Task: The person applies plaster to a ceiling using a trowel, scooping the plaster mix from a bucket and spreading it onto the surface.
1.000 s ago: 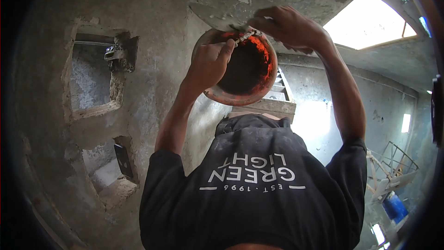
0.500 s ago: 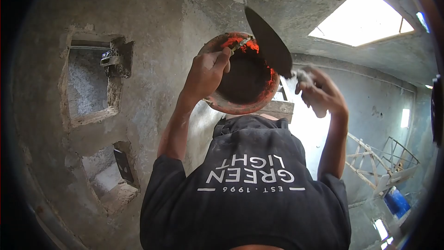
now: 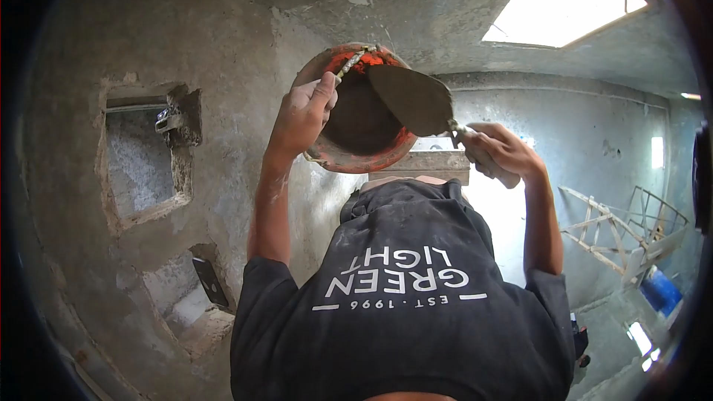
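My left hand (image 3: 306, 113) is closed round the twisted rope handle (image 3: 352, 61) of an orange bucket (image 3: 375, 162). The bucket's rim is smeared with grey, and dark grey mortar (image 3: 358, 115) shows inside. In my right hand (image 3: 499, 150) is a pointing trowel (image 3: 413, 99), gripped by its pale, crusted handle. Its broad, dark blade points left and overlaps the bucket's right side in this view, hiding part of the opening.
On the left, a rough plastered wall (image 3: 230, 96) has two recesses (image 3: 141, 156). A wooden plank (image 3: 423, 166) lies below the bucket. At right stand a metal frame (image 3: 613, 234) and a blue container (image 3: 659, 293). Bright light enters through an opening (image 3: 561, 0) above.
The trowel blade has swung down from a steep angle to a flatter one across the bucket. The bucket and my left hand appear slightly further left.
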Demonstrator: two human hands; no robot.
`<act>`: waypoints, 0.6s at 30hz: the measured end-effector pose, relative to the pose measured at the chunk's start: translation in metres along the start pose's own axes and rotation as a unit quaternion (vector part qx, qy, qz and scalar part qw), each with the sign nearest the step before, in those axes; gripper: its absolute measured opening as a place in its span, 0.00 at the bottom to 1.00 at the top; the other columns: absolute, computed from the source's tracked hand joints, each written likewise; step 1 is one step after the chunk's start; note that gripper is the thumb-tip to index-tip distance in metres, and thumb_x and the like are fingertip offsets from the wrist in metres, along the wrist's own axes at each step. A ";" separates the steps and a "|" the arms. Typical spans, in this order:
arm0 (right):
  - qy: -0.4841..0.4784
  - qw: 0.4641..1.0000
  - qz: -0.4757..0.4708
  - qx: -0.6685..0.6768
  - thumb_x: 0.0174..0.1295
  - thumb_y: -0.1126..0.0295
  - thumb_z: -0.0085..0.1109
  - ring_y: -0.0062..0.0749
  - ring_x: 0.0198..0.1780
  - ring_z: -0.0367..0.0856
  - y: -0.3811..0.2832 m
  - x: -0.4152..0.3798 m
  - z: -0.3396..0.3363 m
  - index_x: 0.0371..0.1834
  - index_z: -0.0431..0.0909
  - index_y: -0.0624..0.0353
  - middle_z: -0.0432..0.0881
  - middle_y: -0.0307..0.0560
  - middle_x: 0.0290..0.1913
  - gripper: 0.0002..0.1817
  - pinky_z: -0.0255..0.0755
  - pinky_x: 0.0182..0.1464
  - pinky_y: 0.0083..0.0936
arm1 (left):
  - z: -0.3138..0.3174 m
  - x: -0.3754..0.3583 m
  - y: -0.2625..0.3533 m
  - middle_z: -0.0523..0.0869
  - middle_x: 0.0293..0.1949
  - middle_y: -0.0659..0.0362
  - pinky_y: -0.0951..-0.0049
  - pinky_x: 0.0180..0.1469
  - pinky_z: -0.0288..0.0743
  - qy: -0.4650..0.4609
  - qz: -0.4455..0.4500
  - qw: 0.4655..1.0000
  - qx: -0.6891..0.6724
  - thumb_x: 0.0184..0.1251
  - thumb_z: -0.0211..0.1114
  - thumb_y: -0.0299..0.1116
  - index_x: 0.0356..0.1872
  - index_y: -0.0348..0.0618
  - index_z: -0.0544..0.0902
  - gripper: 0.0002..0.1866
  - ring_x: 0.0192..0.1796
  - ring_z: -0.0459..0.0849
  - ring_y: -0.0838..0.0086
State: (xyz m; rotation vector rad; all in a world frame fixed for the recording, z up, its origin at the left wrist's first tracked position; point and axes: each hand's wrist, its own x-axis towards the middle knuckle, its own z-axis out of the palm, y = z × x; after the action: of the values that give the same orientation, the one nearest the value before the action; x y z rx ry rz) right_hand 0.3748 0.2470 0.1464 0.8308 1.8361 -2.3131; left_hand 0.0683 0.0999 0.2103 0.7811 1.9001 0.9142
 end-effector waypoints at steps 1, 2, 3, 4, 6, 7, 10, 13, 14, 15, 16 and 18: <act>-0.023 0.999 -0.004 -0.021 0.71 0.56 0.46 0.20 0.22 0.75 -0.002 0.006 -0.002 0.42 0.76 0.63 0.77 0.40 0.25 0.19 0.71 0.22 0.19 | 0.000 0.000 -0.001 0.62 0.15 0.73 0.82 0.19 0.50 0.012 0.010 0.999 0.041 0.73 0.48 0.56 0.22 0.47 0.70 0.25 0.16 0.58 0.88; -0.019 0.998 -0.024 -0.055 0.72 0.56 0.45 0.20 0.22 0.75 -0.007 0.011 -0.002 0.43 0.77 0.63 0.77 0.40 0.25 0.20 0.71 0.22 0.19 | 0.001 -0.001 0.000 0.62 0.15 0.73 0.82 0.19 0.50 0.008 0.010 0.999 0.042 0.73 0.48 0.56 0.22 0.47 0.70 0.25 0.16 0.58 0.88; -0.015 0.998 -0.008 -0.065 0.72 0.55 0.45 0.20 0.22 0.75 -0.021 0.011 0.000 0.42 0.77 0.64 0.77 0.40 0.25 0.20 0.71 0.21 0.21 | 0.003 -0.002 0.001 0.63 0.15 0.69 0.79 0.20 0.53 0.031 0.050 0.993 0.103 0.73 0.48 0.54 0.22 0.44 0.70 0.26 0.18 0.59 0.85; -0.010 0.996 0.003 -0.091 0.72 0.55 0.45 0.21 0.21 0.75 -0.031 0.012 -0.002 0.42 0.78 0.64 0.77 0.39 0.25 0.21 0.72 0.21 0.22 | 0.005 -0.002 0.002 0.65 0.15 0.66 0.76 0.22 0.57 0.054 0.089 0.981 0.162 0.74 0.48 0.53 0.23 0.41 0.71 0.26 0.19 0.61 0.82; -0.001 0.986 0.050 -0.156 0.70 0.57 0.47 0.23 0.25 0.78 -0.051 0.011 -0.005 0.48 0.78 0.63 0.81 0.45 0.30 0.20 0.75 0.25 0.21 | 0.005 -0.002 0.001 0.68 0.16 0.58 0.69 0.24 0.61 0.059 0.114 0.975 0.183 0.74 0.49 0.50 0.24 0.38 0.72 0.25 0.19 0.65 0.73; 0.000 0.986 0.052 -0.157 0.70 0.57 0.47 0.23 0.25 0.78 -0.052 0.014 -0.008 0.48 0.78 0.63 0.81 0.45 0.30 0.20 0.75 0.25 0.21 | 0.006 -0.002 0.000 0.72 0.17 0.49 0.62 0.27 0.65 0.064 0.138 0.967 0.203 0.74 0.50 0.46 0.26 0.34 0.73 0.23 0.19 0.69 0.63; 0.018 0.949 0.041 -0.311 0.68 0.55 0.49 0.26 0.22 0.81 -0.065 0.018 -0.007 0.37 0.81 0.62 0.82 0.46 0.24 0.20 0.77 0.23 0.24 | 0.011 0.000 -0.010 0.74 0.18 0.45 0.60 0.27 0.65 0.081 0.163 0.957 0.226 0.74 0.51 0.45 0.27 0.34 0.74 0.22 0.20 0.70 0.53; -0.004 0.933 0.085 -0.348 0.67 0.54 0.50 0.26 0.21 0.81 -0.090 0.013 0.002 0.35 0.80 0.63 0.81 0.46 0.22 0.21 0.77 0.22 0.25 | 0.018 0.000 -0.014 0.75 0.18 0.42 0.58 0.26 0.66 0.081 0.169 0.951 0.248 0.73 0.52 0.43 0.27 0.35 0.74 0.21 0.22 0.72 0.46; -0.005 0.933 0.085 -0.349 0.67 0.54 0.50 0.26 0.21 0.81 -0.094 0.013 0.003 0.35 0.80 0.63 0.81 0.46 0.22 0.21 0.77 0.22 0.25 | 0.019 0.001 -0.018 0.75 0.18 0.42 0.58 0.26 0.66 0.081 0.169 0.951 0.247 0.73 0.52 0.43 0.27 0.35 0.74 0.21 0.22 0.72 0.46; -0.004 0.928 0.087 -0.362 0.67 0.54 0.50 0.26 0.20 0.81 -0.095 0.012 0.003 0.33 0.80 0.63 0.81 0.45 0.22 0.21 0.77 0.22 0.25 | 0.020 0.003 -0.023 0.75 0.18 0.42 0.56 0.26 0.66 0.076 0.186 0.942 0.269 0.73 0.52 0.43 0.27 0.35 0.74 0.21 0.22 0.74 0.45; -0.003 0.923 0.088 -0.374 0.67 0.54 0.50 0.26 0.20 0.81 -0.097 0.012 0.004 0.32 0.79 0.63 0.81 0.45 0.21 0.21 0.76 0.21 0.25 | 0.021 0.004 -0.027 0.75 0.17 0.41 0.55 0.25 0.67 0.070 0.203 0.933 0.290 0.73 0.52 0.43 0.27 0.35 0.73 0.20 0.23 0.76 0.43; -0.011 0.919 0.081 -0.386 0.67 0.55 0.50 0.27 0.19 0.81 -0.100 0.011 0.005 0.32 0.79 0.63 0.81 0.45 0.21 0.21 0.76 0.21 0.25 | 0.024 0.004 -0.029 0.75 0.17 0.40 0.54 0.25 0.67 0.061 0.192 0.936 0.289 0.73 0.52 0.43 0.27 0.35 0.73 0.20 0.24 0.77 0.43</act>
State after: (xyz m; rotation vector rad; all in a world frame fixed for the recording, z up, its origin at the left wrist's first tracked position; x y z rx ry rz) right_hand 0.3259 0.2736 0.2299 0.7642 2.2800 -1.2862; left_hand 0.0828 0.0946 0.1762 1.5186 2.1997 0.6294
